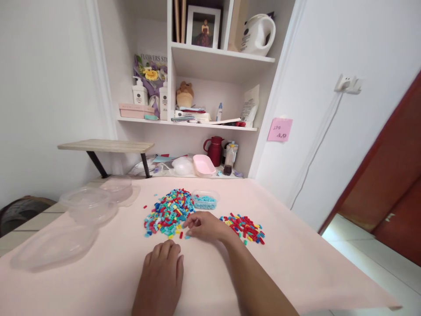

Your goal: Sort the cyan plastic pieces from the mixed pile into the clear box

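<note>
My left hand (162,267) rests palm down on the pink cloth, its fingers stretched forward and holding nothing. My right hand (205,226) reaches to the near right edge of a big mixed pile of small plastic building bricks (171,213). Its thumb and forefinger are bent, with a gap between their tips; no brick shows in them. A light blue brick (187,237) and a red brick (181,235) lie just below these fingertips. Behind this hand stands a clear tub (205,201) of light blue bricks. A second, mostly red pile (246,228) spreads to its right.
Several clear plastic containers (55,248) stand along the table's left side. At the back are a pink tray (204,165), a dark red jug (215,151) and a bottle (229,160). A small raised wooden shelf (105,145) stands at the back left.
</note>
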A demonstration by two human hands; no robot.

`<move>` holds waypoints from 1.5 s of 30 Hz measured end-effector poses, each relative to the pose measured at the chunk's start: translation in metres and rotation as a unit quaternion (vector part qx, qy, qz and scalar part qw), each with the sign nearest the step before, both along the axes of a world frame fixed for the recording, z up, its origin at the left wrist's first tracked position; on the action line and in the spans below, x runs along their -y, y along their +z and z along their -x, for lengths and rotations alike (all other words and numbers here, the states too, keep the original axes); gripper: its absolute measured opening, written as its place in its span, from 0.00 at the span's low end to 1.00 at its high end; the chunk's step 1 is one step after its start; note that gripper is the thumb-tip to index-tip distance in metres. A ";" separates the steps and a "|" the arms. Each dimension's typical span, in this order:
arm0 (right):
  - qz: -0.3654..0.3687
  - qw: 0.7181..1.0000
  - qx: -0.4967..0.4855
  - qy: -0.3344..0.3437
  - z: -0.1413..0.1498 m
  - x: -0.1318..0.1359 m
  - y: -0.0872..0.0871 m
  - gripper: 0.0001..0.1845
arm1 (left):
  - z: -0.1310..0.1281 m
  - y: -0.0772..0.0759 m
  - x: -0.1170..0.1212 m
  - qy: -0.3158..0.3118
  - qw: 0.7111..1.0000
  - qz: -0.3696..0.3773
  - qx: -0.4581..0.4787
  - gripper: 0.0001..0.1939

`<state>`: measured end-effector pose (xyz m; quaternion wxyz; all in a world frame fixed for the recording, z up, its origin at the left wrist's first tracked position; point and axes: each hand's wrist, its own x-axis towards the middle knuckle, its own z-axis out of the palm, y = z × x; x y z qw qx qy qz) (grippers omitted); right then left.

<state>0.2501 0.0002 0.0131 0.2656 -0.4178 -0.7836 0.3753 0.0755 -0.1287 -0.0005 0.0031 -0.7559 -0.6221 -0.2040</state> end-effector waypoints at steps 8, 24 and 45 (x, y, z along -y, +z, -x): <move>-0.067 0.996 0.036 0.035 -0.001 -0.004 -0.002 0.19 | 0.000 0.001 0.001 -0.001 1.000 0.002 0.001 0.17; -0.069 0.996 0.049 -0.031 0.000 -0.010 -0.006 0.05 | 0.002 -0.003 0.000 -0.005 1.000 -0.020 0.004 0.16; -0.030 0.943 -0.258 -0.209 -0.012 -0.025 0.008 0.17 | 0.001 -0.007 0.002 -0.005 0.999 -0.042 0.010 0.15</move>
